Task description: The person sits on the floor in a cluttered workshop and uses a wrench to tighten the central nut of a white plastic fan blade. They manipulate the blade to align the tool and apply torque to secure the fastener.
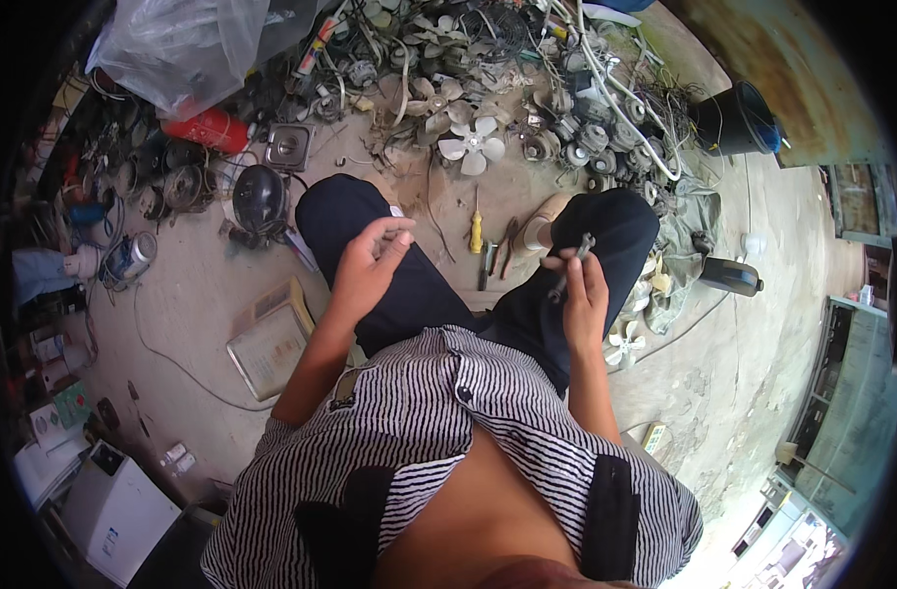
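My right hand (584, 298) is closed around a metal wrench (586, 247) above my right thigh; its jaw end sticks up past the fingers. Over my left thigh, my left hand (374, 261) holds nothing visible, its fingers bent and the thumb near the fingertips. On the floor between my feet lie a screwdriver with a yellow handle (477, 233), a short tool with a dark grip (485, 265) and pliers with reddish-brown handles (505, 254). Beyond them rests a metal fan blade (472, 146).
Several small motors (594, 138) and fan blades are heaped ahead. Left are a red cylinder (209, 131), a black compressor (260, 199) and a shallow tray (268, 350). A black bucket (735, 118) and a dark plastic bottle (732, 276) are at right. A cable (176, 361) crosses the floor.
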Demonstrator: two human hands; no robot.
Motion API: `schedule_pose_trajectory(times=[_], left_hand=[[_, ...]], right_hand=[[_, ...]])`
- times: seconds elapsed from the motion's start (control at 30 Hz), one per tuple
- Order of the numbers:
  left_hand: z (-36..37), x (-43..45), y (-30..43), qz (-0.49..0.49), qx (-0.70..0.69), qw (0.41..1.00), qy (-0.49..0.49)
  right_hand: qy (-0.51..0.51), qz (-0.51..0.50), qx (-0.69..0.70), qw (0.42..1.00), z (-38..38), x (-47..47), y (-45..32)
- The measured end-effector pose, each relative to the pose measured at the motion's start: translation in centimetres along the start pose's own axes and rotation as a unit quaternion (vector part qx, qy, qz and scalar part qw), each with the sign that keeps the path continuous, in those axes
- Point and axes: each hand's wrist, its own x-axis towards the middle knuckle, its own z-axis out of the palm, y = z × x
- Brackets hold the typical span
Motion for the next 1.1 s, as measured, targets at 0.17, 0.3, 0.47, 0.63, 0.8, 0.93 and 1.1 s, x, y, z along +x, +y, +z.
schedule_pose_trajectory(times=[0.17,0.3,0.47,0.63,0.8,0.93,1.1], left_hand=[[-2.2,4.1,1.6,0.015,0.073,0.996,0.043],[-3.7,9.6,3.6,0.03,0.125,0.991,0.028],[-2.9,17.2,3.7,0.099,0.172,0.98,-0.01],[-2.9,23.2,0.0,0.118,0.25,0.96,-0.03],[-2.4,26.8,-4.7,0.056,0.418,0.891,-0.165],[-2.0,28.5,-4.3,0.01,0.386,0.883,-0.265],[-3.3,29.4,-3.6,0.074,0.352,0.931,-0.071]], right_hand=[[0.038,0.036,-0.014,0.999,-0.6,-0.8,-1.0],[0.041,0.119,-0.095,0.987,-1.2,-3.9,-5.0],[0.115,0.067,-0.069,0.989,-0.5,-4.3,-3.6],[0.027,-0.11,-0.093,0.989,6.8,7.2,-2.2],[-0.179,-0.168,-0.195,0.949,12.7,16.4,-2.5],[-0.26,-0.147,-0.265,0.917,11.6,16.0,-1.9],[-0.205,0.03,-0.25,0.946,5.0,9.7,0.0]])
